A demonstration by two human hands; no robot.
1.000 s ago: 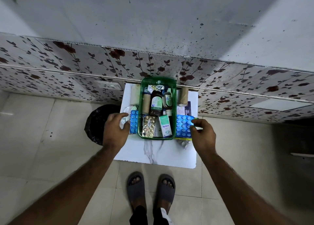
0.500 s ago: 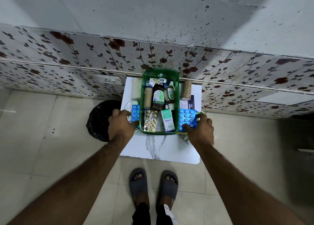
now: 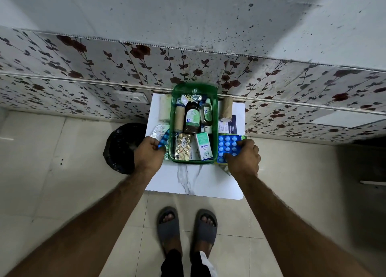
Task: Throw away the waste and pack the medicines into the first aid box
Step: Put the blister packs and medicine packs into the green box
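A green first aid box [image 3: 193,162] stands on a small white marble-patterned table [image 3: 194,182]. It holds a brown syrup bottle [image 3: 191,118], a smaller bottle [image 3: 206,114], a gold blister strip [image 3: 183,148] and a white-green Optibex carton [image 3: 203,149]. My left hand [image 3: 148,153] grips a blue blister strip [image 3: 164,141] just left of the box, lifted and tilted. My right hand [image 3: 243,158] pinches a larger blue blister pack [image 3: 227,148] right of the box. A silver foil strip [image 3: 159,131] lies behind my left hand.
A black-lined waste bin [image 3: 121,147] sits on the tiled floor left of the table. A bandage roll [image 3: 226,109] and a leaflet [image 3: 227,126] lie right of the box, a pale roll [image 3: 165,109] on its left. The floral wall is directly behind.
Both hands have closed on the blue blister strips; the left strip has tilted up off the table. The camera view has shifted slightly downward.
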